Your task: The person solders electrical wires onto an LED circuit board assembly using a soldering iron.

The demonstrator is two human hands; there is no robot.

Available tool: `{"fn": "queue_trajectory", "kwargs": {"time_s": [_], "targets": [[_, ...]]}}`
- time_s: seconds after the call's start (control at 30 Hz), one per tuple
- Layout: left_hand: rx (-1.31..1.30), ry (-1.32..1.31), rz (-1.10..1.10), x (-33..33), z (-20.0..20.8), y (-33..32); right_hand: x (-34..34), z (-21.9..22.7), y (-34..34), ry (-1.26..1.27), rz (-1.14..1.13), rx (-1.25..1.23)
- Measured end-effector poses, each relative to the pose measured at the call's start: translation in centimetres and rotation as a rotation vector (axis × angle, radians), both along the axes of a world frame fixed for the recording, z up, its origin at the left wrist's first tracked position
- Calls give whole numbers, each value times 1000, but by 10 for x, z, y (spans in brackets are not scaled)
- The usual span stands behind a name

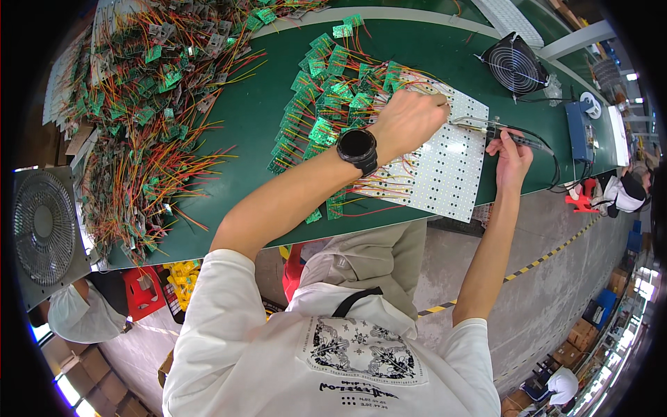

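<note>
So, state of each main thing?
White dotted panel: lying flat, partly covered.
Green rectangular circuit boards: wired, overlapping in rows.
Left bare hand: fingers curled, contents hidden.
Black-handled metal tool: tip over panel.
Right bare hand: gripping tool.
Black round watch: worn, face dark.
Black square fan: standing, spin unclear.
Grey square fan: spin unclear.

A single wide fisheye view looks steeply down and forward from the person's head, the white shirt (271, 354) nearest at the lower edge, the left hand (415, 119) and right hand (513, 164) farther out over the green bench (246, 125), and straight edges bending toward a dark round rim.
</note>
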State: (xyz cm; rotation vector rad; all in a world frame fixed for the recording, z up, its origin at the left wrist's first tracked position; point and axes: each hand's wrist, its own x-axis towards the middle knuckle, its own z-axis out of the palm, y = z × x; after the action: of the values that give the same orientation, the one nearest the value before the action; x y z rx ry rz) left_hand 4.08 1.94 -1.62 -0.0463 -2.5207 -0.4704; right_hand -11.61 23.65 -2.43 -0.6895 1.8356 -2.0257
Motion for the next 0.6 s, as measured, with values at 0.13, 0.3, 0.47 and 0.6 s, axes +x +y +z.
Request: {"fn": "queue_trajectory", "kwargs": {"time_s": [0.13,0.3,0.47,0.6], "targets": [[1,26,-4,0,-1,-1,-1,2,0,-54,-52,-92],[-6,-4,13,5,6,-1,4,6,-7,-56,-33,-105],[4,221,-75,16,53,3,-4,3,-2,-96,-84,-154],[131,58,-99,53,98,3,0,5,-3,-83,-74,-131]]}}
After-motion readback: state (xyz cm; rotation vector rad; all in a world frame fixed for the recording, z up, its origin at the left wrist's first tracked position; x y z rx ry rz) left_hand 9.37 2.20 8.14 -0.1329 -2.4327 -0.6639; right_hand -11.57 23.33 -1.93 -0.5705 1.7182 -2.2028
